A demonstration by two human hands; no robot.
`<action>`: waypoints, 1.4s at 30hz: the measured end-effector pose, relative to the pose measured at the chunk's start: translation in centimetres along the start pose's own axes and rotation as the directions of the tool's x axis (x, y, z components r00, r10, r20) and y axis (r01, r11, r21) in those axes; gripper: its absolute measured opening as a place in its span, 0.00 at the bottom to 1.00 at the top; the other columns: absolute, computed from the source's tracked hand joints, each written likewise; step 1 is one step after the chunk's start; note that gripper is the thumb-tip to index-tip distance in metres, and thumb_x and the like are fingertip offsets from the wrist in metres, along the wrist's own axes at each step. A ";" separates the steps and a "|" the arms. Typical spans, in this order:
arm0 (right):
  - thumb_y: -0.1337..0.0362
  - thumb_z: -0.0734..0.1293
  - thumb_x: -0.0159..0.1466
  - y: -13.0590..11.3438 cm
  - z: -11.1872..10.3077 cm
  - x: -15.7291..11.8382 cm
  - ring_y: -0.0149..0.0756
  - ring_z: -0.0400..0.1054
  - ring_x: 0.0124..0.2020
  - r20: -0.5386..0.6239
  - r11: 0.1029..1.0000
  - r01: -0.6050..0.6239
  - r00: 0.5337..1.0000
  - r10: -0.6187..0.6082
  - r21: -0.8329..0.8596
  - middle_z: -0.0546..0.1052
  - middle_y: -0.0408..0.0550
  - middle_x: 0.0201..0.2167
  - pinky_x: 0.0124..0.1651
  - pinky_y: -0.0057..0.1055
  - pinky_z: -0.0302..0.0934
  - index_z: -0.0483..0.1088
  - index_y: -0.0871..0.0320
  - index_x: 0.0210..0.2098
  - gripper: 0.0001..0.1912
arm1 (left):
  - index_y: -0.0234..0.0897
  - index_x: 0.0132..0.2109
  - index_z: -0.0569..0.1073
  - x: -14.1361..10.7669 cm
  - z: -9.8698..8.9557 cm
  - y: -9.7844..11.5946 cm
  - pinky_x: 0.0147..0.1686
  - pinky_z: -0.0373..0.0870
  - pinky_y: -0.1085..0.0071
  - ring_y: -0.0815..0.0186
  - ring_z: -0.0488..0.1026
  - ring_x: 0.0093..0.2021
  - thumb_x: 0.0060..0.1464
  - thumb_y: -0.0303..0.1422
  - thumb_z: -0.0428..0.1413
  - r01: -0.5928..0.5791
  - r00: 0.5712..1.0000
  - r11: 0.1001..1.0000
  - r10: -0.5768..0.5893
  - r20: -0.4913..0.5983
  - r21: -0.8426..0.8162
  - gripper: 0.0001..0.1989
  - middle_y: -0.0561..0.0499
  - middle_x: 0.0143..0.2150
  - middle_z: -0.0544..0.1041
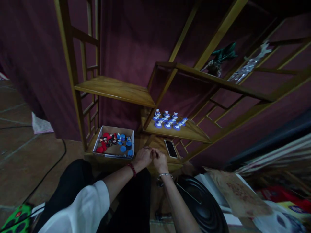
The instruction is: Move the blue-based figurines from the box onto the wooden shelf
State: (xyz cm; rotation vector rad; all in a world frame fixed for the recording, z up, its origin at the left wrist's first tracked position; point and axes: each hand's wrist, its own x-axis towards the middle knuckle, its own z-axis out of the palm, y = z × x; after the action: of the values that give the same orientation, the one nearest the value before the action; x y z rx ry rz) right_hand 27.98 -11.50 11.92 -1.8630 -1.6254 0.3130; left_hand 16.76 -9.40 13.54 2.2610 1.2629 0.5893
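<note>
My left hand and my right hand meet in front of the lower shelf, fingers curled and touching each other. Whatever may be between the fingers is hidden or too small to name. Left of my hands sits an open cardboard box holding red figures and blue figures with round blue bases. Behind my hands and to the right, several small white-and-blue figures stand upright in rows on a raised wooden shelf.
A phone lies on the lower shelf, right of my hands. Wooden posts and an upper board frame the space. A black ridged stool and flat cardboard are at the right. Dark ornaments stand higher up.
</note>
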 end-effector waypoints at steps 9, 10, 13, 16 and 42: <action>0.72 0.54 0.55 -2.7 6.5 -0.2 0.32 0.68 0.38 0.139 1.000 0.021 0.990 -0.019 -0.012 0.74 0.46 0.37 0.43 0.25 0.60 0.68 0.56 0.41 0.18 | 0.33 0.38 0.70 -1.7 -0.7 -6.3 0.36 0.65 0.74 0.67 0.70 0.36 0.51 0.25 0.42 0.138 0.988 0.989 -0.141 0.057 0.053 0.13 0.45 0.37 0.72; 0.72 0.55 0.55 -2.9 7.2 -0.1 0.32 0.68 0.38 0.157 1.000 0.016 0.988 -0.014 -0.011 0.74 0.46 0.37 0.43 0.25 0.60 0.68 0.56 0.41 0.18 | 0.33 0.38 0.70 -1.9 -0.8 -6.9 0.36 0.65 0.74 0.68 0.70 0.36 0.51 0.26 0.42 0.151 0.986 0.987 -0.154 0.068 0.054 0.12 0.45 0.38 0.72; 0.72 0.55 0.55 -3.5 9.0 0.6 0.32 0.68 0.39 0.213 1.000 0.016 0.977 -0.015 -0.002 0.75 0.45 0.37 0.43 0.25 0.60 0.69 0.55 0.40 0.18 | 0.34 0.38 0.69 -2.1 -1.0 -8.6 0.37 0.65 0.74 0.68 0.70 0.37 0.51 0.25 0.42 0.185 0.978 0.981 -0.190 0.082 0.060 0.13 0.45 0.39 0.72; 0.72 0.55 0.54 -3.8 10.7 1.4 0.32 0.68 0.39 0.251 1.000 0.024 0.968 -0.023 -0.003 0.75 0.45 0.37 0.44 0.26 0.60 0.69 0.55 0.40 0.18 | 0.34 0.40 0.69 -2.2 -0.9 -10.5 0.37 0.65 0.73 0.67 0.70 0.38 0.50 0.24 0.42 0.207 0.975 0.976 -0.211 0.064 0.059 0.13 0.45 0.40 0.72; 0.70 0.53 0.57 -3.8 20.0 9.4 0.31 0.68 0.38 0.431 0.999 -0.044 0.902 0.028 0.027 0.75 0.44 0.35 0.42 0.25 0.59 0.59 0.55 0.50 0.21 | 0.38 0.42 0.70 0.0 -0.9 -21.1 0.39 0.63 0.75 0.67 0.70 0.41 0.50 0.28 0.45 0.440 0.891 0.897 -0.433 0.133 -0.030 0.14 0.49 0.41 0.74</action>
State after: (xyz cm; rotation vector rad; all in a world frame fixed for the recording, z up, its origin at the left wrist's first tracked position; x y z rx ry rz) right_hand 15.62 3.65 0.90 -1.8877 -1.8537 0.8154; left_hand 2.31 0.45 1.69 1.8411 1.5996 0.3082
